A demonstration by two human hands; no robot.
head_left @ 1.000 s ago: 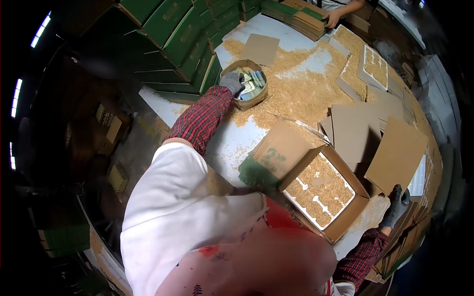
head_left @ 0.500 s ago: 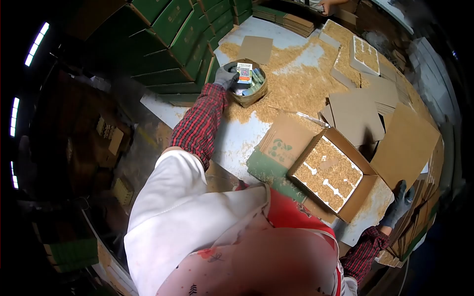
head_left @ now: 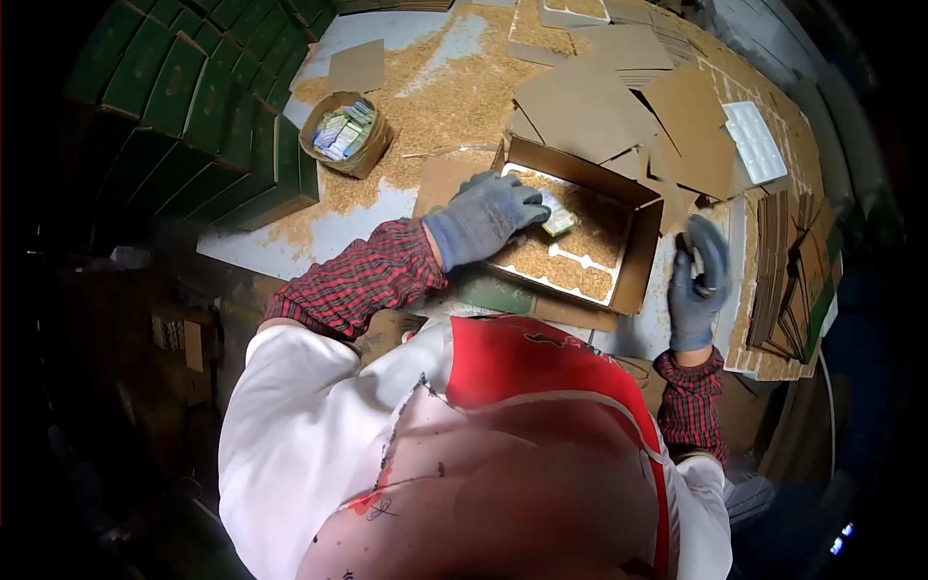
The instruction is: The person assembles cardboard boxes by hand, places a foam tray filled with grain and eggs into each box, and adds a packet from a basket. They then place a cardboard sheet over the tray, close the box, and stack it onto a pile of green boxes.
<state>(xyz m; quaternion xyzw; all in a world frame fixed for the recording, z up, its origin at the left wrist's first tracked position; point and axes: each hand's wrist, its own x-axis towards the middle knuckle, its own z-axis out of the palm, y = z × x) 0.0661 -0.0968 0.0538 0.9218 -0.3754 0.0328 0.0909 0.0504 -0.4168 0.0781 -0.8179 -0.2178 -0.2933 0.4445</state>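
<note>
My left hand, in a grey glove, reaches over an open cardboard box with its fingers bent down. At its fingertips is a small printed packet, white, blue and green, close over the sawdust filling. White dividers show through the filling. My right hand, also gloved, is raised just right of the box, apart from it. Its fingers are curved and smeared by motion, with dark patches between them; I cannot tell whether it holds anything.
A woven basket of similar packets stands at the left, beside stacked green boxes. Loose cardboard sheets lie behind the box, with a white moulded tray to the right. Folded cartons lean at the far right. Sawdust covers much of the table.
My left hand has moved from the basket to the box with a packet. My right hand has left the large cardboard sheet and come up beside the box. The view has shifted right.
</note>
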